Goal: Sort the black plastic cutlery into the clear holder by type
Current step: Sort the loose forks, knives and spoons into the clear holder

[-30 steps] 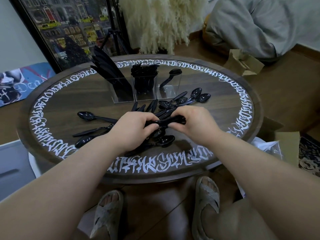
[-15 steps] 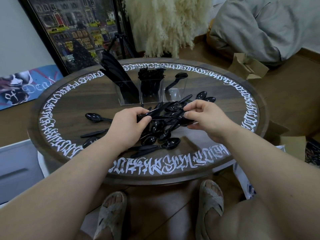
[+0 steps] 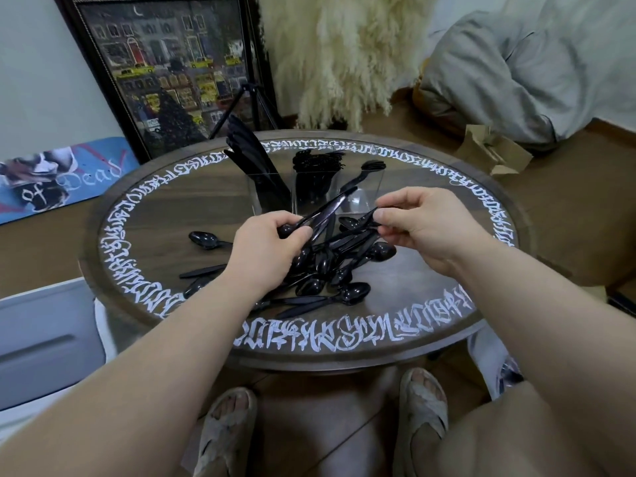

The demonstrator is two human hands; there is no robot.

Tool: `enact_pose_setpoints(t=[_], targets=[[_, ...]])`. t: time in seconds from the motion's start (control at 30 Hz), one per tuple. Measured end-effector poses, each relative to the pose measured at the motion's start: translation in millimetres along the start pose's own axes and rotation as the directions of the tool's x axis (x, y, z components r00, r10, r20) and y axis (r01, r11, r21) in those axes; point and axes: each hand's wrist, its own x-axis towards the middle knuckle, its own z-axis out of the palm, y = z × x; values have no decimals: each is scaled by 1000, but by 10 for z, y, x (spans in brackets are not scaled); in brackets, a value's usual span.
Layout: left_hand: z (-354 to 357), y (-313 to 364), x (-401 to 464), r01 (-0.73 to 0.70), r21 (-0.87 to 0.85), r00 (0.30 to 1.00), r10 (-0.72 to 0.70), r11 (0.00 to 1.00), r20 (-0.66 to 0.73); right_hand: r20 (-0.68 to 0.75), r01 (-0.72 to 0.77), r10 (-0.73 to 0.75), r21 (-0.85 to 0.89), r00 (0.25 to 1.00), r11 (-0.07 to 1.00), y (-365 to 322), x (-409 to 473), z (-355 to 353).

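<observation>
A clear holder (image 3: pixel 368 197) with three compartments stands at the back of the round table (image 3: pixel 447 294). Knives (image 3: pixel 247 153) fill its left compartment, forks (image 3: pixel 316 166) the middle one, and a single piece (image 3: pixel 361 175) leans in the right one. My left hand (image 3: pixel 268 249) grips a bundle of black spoons (image 3: pixel 327 210) whose handles point toward the holder. My right hand (image 3: pixel 423 225) pinches the handle end of a black spoon (image 3: pixel 351 222) over the pile of loose spoons (image 3: pixel 330 270) between my hands.
Several single spoons (image 3: pixel 206 239) lie left of the pile. A framed picture (image 3: pixel 172 70) and a tripod lean behind the table. A cardboard box (image 3: pixel 492 154) and a grey cushion (image 3: pixel 516 70) sit on the floor at right. My sandalled feet (image 3: pixel 223 432) are under the table.
Both hands have risen from the pile and moved toward the holder. The left hand now holds a bundle of spoons; the right hand has drawn apart, pinching one spoon.
</observation>
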Motion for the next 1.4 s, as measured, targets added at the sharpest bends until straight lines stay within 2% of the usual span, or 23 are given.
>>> enact_pose_setpoints(t=[0.2, 0.43, 0.53, 0.67, 0.73, 0.83, 0.93, 1.07, 1.17, 1.4], targets=[[-27, 35, -26, -22, -66, 999, 25, 998, 39, -23, -14, 18, 182, 1000, 983, 126, -24, 237], [-14, 66, -18, -26, -127, 996, 36, 992, 79, 20, 34, -38, 186, 999, 982, 121, 89, 397], [-27, 72, 22, 9, -103, 1000, -7, 995, 14, 8, 40, -43, 208, 999, 977, 95, 145, 372], [-20, 98, 58, 59, -120, 992, -72, 991, -105, 15, 69, -72, 132, 997, 989, 122, 169, 355], [-7, 92, 85, 66, -74, 989, -75, 995, -131, 7, 74, -76, 121, 997, 990, 133, 161, 358], [-27, 21, 165, 117, 7, 981, -115, 993, -159, -76, 59, -48, 141, 996, 988, 116, 165, 284], [-92, -31, 213, 171, -2, 963, -168, 985, -211, -195, 50, -11, 199, 981, 979, 107, 188, 152], [-134, -43, 207, 168, 109, 966, -141, 980, -216, -311, 92, -14, 237, 950, 967, 112, 205, 66], [-114, -54, 190, 143, 131, 971, -114, 981, -209, -314, 114, -26, 263, 949, 958, 104, 194, 88], [-94, 22, 220, 144, -50, 958, -152, 988, -244, -211, 79, 11, 415, 977, 907, 69, 151, 163]])
